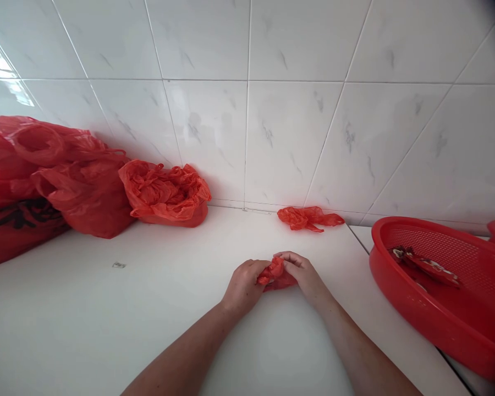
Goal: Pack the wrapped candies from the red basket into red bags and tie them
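A small crumpled red plastic bag [281, 281] lies low over the white tabletop, between my two hands. My left hand [246, 281] is closed on its left side, with the thumb along the top edge. On the other side my right hand [301, 270] pinches the bag's upper right edge between thumb and fingers. The bag's top is bunched up; whether anything is inside cannot be seen. Behind it, against the wall, lies another crumpled red plastic bag [309, 218], apart from both hands.
Filled red plastic bags [86, 192] stand at the left by the tiled wall [206, 121]. Beside them is an open red bag [169, 214] stuffed with crumpled plastic. A red plastic basket [421, 308] at the right holds a printed packet [437, 272]. A small scrap [119, 265] lies on the white tabletop [66, 319].
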Tool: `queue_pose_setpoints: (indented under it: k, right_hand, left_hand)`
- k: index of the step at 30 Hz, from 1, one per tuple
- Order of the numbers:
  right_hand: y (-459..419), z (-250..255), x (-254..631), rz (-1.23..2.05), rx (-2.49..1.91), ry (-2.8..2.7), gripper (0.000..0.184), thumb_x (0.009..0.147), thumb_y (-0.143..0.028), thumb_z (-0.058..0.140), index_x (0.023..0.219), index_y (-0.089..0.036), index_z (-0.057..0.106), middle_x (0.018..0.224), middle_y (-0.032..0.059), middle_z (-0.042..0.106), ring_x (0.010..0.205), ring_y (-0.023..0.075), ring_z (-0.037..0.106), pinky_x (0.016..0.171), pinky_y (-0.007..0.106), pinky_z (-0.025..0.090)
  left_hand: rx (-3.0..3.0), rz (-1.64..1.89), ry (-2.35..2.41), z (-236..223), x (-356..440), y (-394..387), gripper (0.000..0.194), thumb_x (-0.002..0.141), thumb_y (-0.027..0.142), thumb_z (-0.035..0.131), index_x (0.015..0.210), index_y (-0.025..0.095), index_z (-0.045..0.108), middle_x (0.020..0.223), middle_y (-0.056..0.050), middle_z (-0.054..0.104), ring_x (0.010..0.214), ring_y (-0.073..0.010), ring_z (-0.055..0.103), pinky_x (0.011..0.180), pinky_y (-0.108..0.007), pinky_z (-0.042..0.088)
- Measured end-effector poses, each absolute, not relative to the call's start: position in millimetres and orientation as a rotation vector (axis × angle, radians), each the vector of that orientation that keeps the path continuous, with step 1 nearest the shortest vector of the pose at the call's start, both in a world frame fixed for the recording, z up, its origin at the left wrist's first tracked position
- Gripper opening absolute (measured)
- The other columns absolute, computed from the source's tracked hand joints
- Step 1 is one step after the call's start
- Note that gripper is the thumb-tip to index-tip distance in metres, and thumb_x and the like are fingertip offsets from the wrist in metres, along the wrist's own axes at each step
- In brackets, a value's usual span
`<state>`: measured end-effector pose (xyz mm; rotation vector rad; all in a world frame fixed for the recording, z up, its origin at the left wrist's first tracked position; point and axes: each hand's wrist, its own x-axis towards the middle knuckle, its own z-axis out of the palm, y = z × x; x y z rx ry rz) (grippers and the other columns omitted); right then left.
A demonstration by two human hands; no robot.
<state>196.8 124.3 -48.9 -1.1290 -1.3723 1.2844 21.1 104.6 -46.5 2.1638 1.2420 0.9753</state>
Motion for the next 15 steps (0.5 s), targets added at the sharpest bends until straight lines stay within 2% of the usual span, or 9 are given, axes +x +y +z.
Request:
queue_pose_setpoints:
  k: [6,11,15]
  right_hand:
    - [121.8,-47.4,198.5,1.317,-1.059,-1.396,0.026,0.082,-0.042,0.056,0.095,-0.020,0.062,0.098,0.0054,0.065,0.093,0.0206,0.059,0.085,0.036,0.046]
    - [119.4,-44.9,200.3,1.353,-0.954,-1.473,0.038,0.078,-0.038,0.064,0.114,-0.027,0.055,0.118,0.0036,0.059,0.111,0.0211,0.053,0.094,0.036,0.043]
    - [117.4,-40.9,198.1,1.366,-1.006,-1.505,0.045,0.075,-0.035,0.068,0.117,-0.030,0.054,0.121,0.0019,0.058,0.112,0.0207,0.053,0.095,0.036,0.042]
  left_hand:
    - [2.318,1.199,1.182,-53.6,18.2,108.6,0.042,0.072,-0.001,0.041,0.101,0.022,0.061,0.080,-0.001,0.066,0.074,-0.0165,0.054,0.069,-0.028,0.044]
    - [2.418,1.446,1.117,-54.2,15.5,111.6,0.038,0.076,0.002,0.046,0.108,0.021,0.057,0.092,-0.005,0.065,0.080,-0.0184,0.055,0.072,-0.033,0.046]
    - [2.449,1.482,1.081,-54.7,15.0,112.1,0.039,0.077,0.002,0.045,0.109,0.021,0.056,0.092,-0.005,0.065,0.080,-0.0185,0.056,0.073,-0.034,0.047]
